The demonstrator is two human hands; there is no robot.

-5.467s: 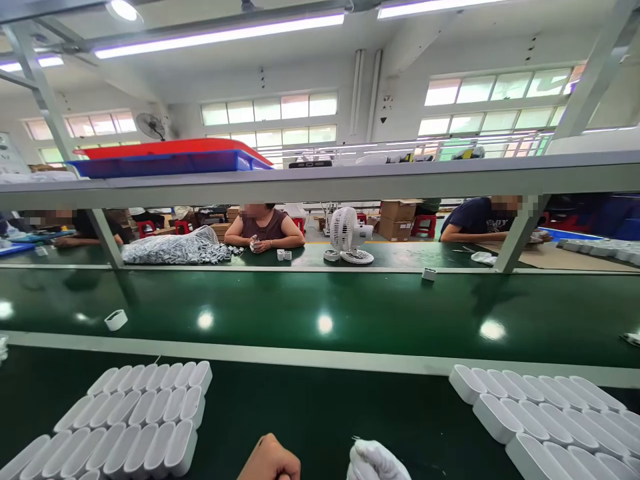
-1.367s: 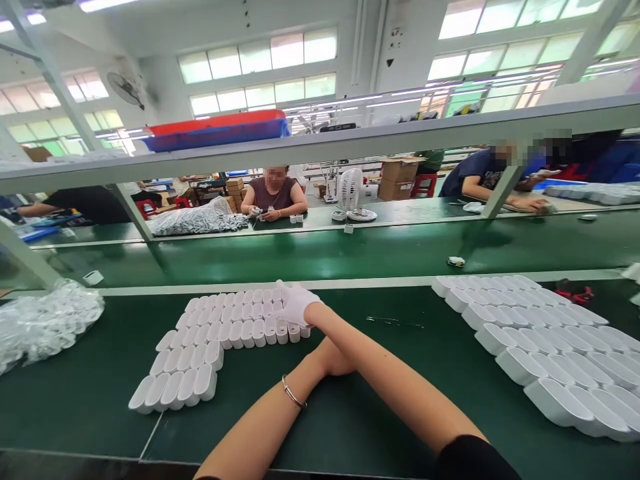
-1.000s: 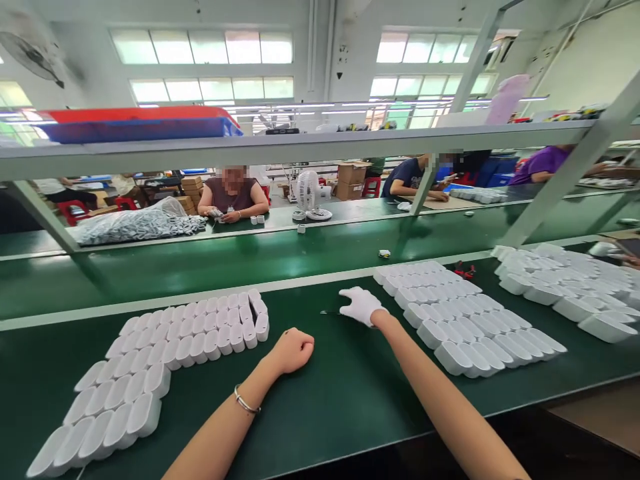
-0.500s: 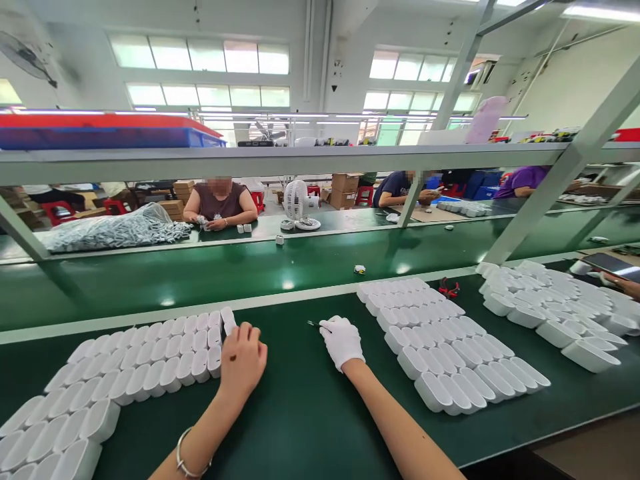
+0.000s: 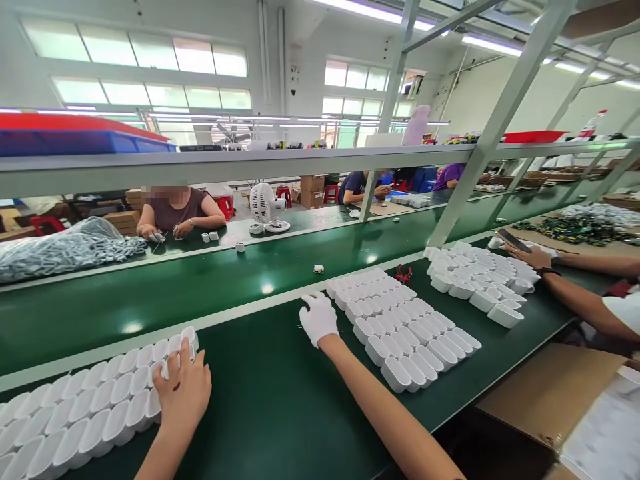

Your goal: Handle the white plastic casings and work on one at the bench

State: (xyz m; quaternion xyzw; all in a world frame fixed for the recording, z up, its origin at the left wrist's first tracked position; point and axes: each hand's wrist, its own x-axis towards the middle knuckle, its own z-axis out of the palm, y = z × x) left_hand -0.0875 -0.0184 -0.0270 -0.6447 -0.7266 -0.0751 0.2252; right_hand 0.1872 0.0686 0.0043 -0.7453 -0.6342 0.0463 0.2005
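L hand (image 5: 183,387), bare, lies flat w/ fingers spread on the near-right corner of the left block of white shells (image 5: 75,417); fingertips press on the end pieces of the top rows, nothing pinched or lifted, palm partly on the green bench mat (image 5: 270,407). R hand (image 5: 319,319), in a white glove, sits on the mat just beside the left edge of the right block of white shells (image 5: 405,327), fingers loosely curled; can't tell if it holds anything or only rests, since the palm side is hidden.

Key relation: each hand is next to its own block, L block to the left, R block to the right, bare mat between. The shells are oblong, open side up, packed side by side in rows; their long axes run away from the person and lean right. R hand is nearer the right block, touching or almost touching its nearest corner shell.

A 3rd batch of shells (image 5: 475,280) lies further right, in front of a co-worker's forearms (image 5: 575,300), who holds a phone (image 5: 510,240).

Writing/brands: none readable on shells, boxes or the small fan (image 5: 264,207)
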